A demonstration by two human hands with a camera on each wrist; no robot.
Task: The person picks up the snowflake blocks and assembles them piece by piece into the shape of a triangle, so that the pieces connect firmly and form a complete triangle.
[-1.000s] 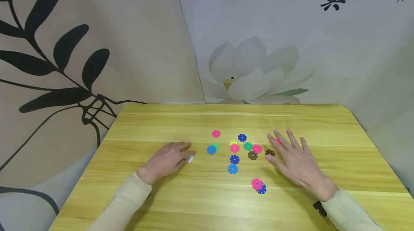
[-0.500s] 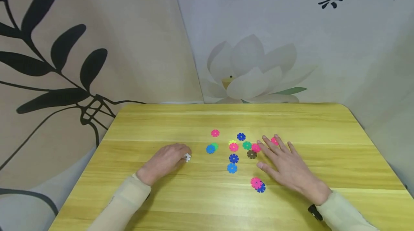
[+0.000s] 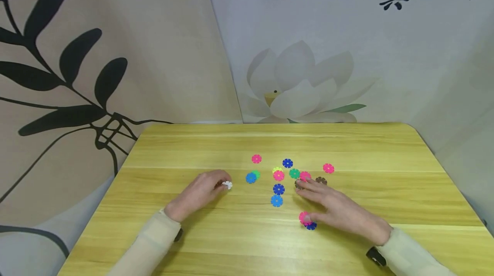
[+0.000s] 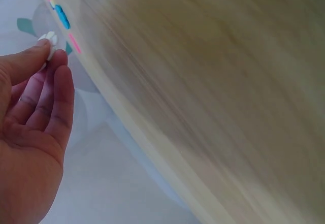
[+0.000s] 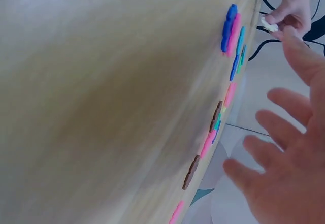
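Observation:
Between thumb and fingers my left hand (image 3: 197, 195) pinches a white notched snowflake disc (image 3: 228, 185). In the left wrist view that white disc (image 4: 52, 37) is held at the fingertips, off the tabletop. My right hand (image 3: 343, 212) is stretched over the discs with its fingers extended and nothing gripped. Its fingertips partly cover a brown disc (image 3: 297, 185), and its thumb overlaps a pink disc (image 3: 303, 216) lying on a dark blue disc (image 3: 311, 226). Whether those fingers touch the discs I cannot tell. Beyond them lies another brown disc (image 3: 321, 180).
Several more notched discs lie flat mid-table, including a light blue disc (image 3: 276, 201), a green disc (image 3: 294, 173) and a pink disc (image 3: 328, 168). The wooden table (image 3: 193, 147) ends at a printed backdrop (image 3: 173, 44).
My left hand has picked up the white disc from the table and tilted it. My right hand has moved left and nearer, from the far brown disc toward the pink and dark blue pair.

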